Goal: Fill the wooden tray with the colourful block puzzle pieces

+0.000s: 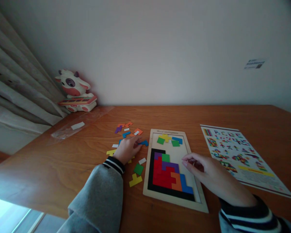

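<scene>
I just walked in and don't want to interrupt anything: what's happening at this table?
A person has a puzzle board in front of them. Their left hand is down among the loose pieces, fingertips at a blue piece; whether it is gripped is unclear. The right hand is at the board's right side, with nothing visible in it. Coloured pieces sit packed together in the board's lower part, and a few more lie scattered near its top. A printed sheet lies to the right.
</scene>
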